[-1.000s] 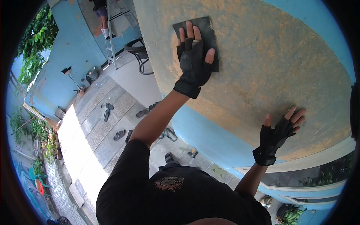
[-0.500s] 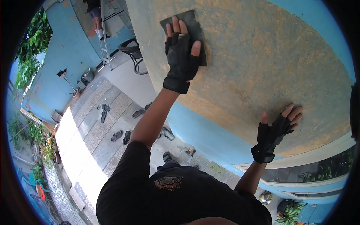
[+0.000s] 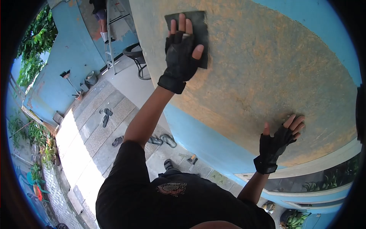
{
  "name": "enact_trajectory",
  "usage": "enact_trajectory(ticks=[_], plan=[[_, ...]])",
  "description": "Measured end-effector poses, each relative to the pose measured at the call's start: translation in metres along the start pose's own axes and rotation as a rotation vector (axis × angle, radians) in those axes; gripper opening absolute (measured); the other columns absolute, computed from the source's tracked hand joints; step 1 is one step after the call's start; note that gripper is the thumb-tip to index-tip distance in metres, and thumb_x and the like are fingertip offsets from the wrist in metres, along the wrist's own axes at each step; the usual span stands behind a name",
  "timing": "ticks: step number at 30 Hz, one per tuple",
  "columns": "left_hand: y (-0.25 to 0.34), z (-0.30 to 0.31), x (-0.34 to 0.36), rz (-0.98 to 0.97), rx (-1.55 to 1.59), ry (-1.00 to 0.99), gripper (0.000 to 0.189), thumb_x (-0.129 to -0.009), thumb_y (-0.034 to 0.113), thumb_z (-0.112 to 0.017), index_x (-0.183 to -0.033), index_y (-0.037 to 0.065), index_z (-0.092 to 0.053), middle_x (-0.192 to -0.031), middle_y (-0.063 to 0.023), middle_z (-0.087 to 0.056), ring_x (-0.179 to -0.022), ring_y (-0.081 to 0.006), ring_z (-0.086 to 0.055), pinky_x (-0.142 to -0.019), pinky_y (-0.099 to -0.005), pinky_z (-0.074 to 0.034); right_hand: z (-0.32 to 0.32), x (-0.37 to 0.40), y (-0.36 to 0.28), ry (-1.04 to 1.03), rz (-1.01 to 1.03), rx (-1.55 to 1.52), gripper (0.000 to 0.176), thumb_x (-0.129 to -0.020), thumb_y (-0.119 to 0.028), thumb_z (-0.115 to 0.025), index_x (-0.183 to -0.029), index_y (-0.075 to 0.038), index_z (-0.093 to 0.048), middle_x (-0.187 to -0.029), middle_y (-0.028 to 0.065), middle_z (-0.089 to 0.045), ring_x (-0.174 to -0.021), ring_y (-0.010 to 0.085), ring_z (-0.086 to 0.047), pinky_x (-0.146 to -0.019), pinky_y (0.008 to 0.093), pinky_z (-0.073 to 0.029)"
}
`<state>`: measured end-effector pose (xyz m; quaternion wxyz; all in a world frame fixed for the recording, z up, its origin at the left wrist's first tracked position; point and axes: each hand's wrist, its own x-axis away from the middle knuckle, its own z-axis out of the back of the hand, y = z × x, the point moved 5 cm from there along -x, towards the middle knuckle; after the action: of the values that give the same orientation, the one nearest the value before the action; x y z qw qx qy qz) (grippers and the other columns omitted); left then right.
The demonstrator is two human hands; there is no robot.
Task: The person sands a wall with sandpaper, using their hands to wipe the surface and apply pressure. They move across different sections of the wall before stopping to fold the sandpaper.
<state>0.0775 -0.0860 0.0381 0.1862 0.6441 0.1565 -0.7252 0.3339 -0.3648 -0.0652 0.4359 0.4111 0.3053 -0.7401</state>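
My left hand [image 3: 182, 53], in a black fingerless glove, presses a dark sheet of sandpaper [image 3: 202, 36] flat against a wall. The fingers lie stretched over the sheet, with the thumb out to the side near its right edge. Patchy grey and orange-brown covers this wall surface [image 3: 244, 61]. Lower on the right, my right hand [image 3: 277, 143] wears a matching glove. It rests on the same wall with fingers spread, and no object shows in it. The palm side of both hands is hidden.
A person on a ladder [image 3: 109, 49] is at the back left, near a dark chair [image 3: 135, 55]. Several sandals [image 3: 167, 140] and a tool with a yellowish handle [image 3: 192, 159] lie on the paved floor. A broom [image 3: 70, 82] and a bucket [image 3: 90, 78] stand along the blue wall.
The sandpaper and my left hand have shifted slightly up along the wall, and the sheet sits straighter. My right hand keeps its place on the wall. The view has shifted a little.
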Motion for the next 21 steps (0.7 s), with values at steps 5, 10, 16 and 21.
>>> enact_trajectory(ticks=[5,10,16,21], plan=[[0.062,-0.008,-0.022,-0.317,-0.078,-0.203,0.072,-0.099,0.059,-0.049,-0.154,0.012,-0.047,-0.165,-0.0095,-0.037,-0.151,-0.0350,-0.033,-0.122,-0.0518,-0.025,-0.002,0.000,0.000,0.009,0.012,0.007,0.097,-0.097,-0.068,-0.052,-0.164,-0.007,-0.018,-0.171,0.0246,-0.010,-0.157,0.0483,-0.006,-0.122,0.0658,-0.008],[-0.081,0.019,-0.067,0.201,0.093,0.033,0.057,-0.106,0.052,-0.043,-0.091,0.000,-0.059,-0.075,-0.0090,-0.052,-0.066,-0.0236,-0.053,-0.061,-0.0434,-0.043,0.001,0.001,0.002,-0.003,-0.007,-0.014,0.098,-0.097,-0.069,-0.051,-0.165,-0.007,-0.017,-0.171,0.0251,-0.010,-0.157,0.0491,-0.006,-0.122,0.0666,-0.007],[0.067,-0.014,0.046,-0.116,-0.022,-0.261,0.074,-0.103,0.062,-0.040,-0.157,0.012,-0.044,-0.166,-0.0145,-0.035,-0.153,-0.0415,-0.029,-0.122,-0.0535,-0.022,-0.004,0.003,0.004,-0.018,0.006,0.035,0.097,-0.097,-0.068,-0.051,-0.164,-0.007,-0.017,-0.170,0.0272,-0.010,-0.156,0.0509,-0.006,-0.121,0.0675,-0.007],[0.025,-0.006,-0.047,-0.191,-0.001,-0.007,0.071,-0.102,0.054,-0.046,-0.156,0.007,-0.043,-0.165,-0.0161,-0.035,-0.153,-0.0392,-0.028,-0.120,-0.0546,-0.024,-0.003,0.003,0.001,0.002,0.012,0.009,0.093,-0.098,-0.065,-0.053,-0.164,-0.007,-0.021,-0.169,0.0290,-0.011,-0.156,0.0516,-0.006,-0.121,0.0674,-0.006]])
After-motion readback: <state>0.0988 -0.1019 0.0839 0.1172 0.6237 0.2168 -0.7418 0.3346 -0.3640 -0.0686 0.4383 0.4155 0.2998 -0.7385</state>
